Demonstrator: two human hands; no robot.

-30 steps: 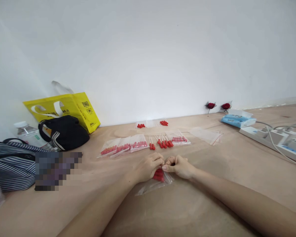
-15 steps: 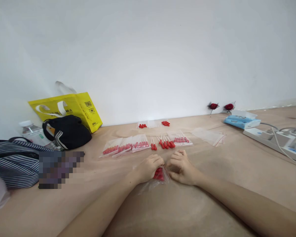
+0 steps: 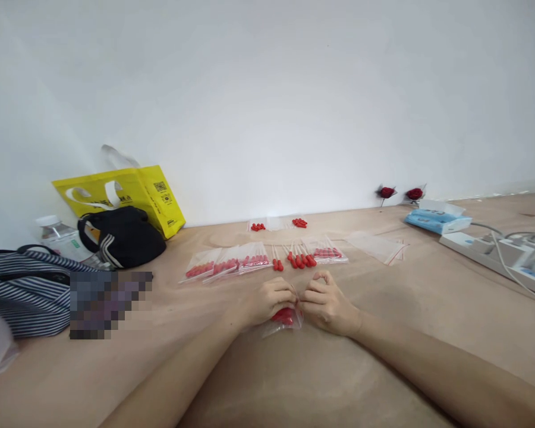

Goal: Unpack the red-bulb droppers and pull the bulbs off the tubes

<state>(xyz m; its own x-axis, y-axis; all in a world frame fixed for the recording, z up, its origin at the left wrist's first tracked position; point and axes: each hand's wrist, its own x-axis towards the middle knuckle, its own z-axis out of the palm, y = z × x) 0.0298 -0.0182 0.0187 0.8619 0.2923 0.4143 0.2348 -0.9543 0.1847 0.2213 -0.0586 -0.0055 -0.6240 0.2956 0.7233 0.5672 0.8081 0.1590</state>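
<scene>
I see my left hand (image 3: 270, 300) and my right hand (image 3: 327, 303) close together, low on the tabletop (image 3: 428, 309). Between them lies a small clear bag (image 3: 289, 321). It has red sticks (image 3: 283, 314) inside. The bag sits flat on the tabletop, right in front of me, near the middle.

The fingers (image 3: 282, 292) of my left hand are bent and pinch the left end of the bag. The fingers (image 3: 311, 291) of my right hand are bent too, and they pinch the right end. The two hands almost touch above the bag.

Just behind my hands is a row of full bags (image 3: 225, 264), each with red things in it. They lie side by side and overlap a bit. Beside them, to the right, are some loose sticks (image 3: 299, 259) with red ends, and then one more filled bag (image 3: 327, 252). Further right lie empty bags (image 3: 378, 245). Near the wall (image 3: 267, 107) are two small red heaps (image 3: 299, 223).

On the left stand a yellow carrier (image 3: 129, 193), a black pouch (image 3: 122, 236), a striped tote (image 3: 22, 291) and a bottle (image 3: 57, 235). On the right are two roses (image 3: 386, 192), a blue pack (image 3: 434, 217) and a power strip (image 3: 494, 252) with a cord.
</scene>
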